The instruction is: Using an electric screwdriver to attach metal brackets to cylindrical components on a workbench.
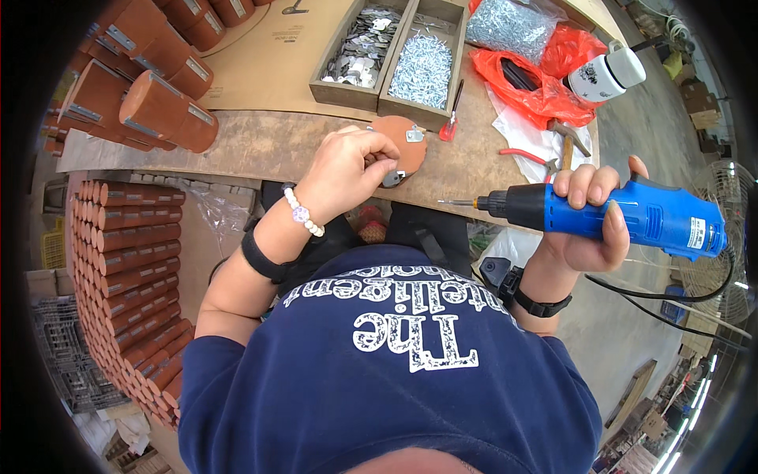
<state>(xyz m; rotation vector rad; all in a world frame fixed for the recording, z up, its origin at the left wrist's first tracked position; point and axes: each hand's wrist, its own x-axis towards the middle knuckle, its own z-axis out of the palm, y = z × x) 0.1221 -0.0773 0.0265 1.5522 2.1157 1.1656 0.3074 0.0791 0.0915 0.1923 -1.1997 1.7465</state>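
My right hand (594,207) is wrapped round a blue electric screwdriver (659,220), held level at the table's front edge with its bit pointing left. My left hand (349,164) reaches over the near edge of a round reddish-brown wooden piece (401,136). Its thumb and fingertips are pinched together; what they hold, if anything, is too small to make out. Just below those fingertips, a small grey metal plate (392,178) sits at the piece's near rim. Another metal plate (414,135) lies at its right side. The fingers cover part of the round piece.
Behind it stand a wooden box of metal plates (320,88) and a wooden box of screws (433,116). To the right lie a red-handled screwdriver (448,129), pliers (524,156), a hammer (567,146), red bags (545,99) and a white bottle (598,79). Reddish-brown cylinders (146,110) crowd the left.
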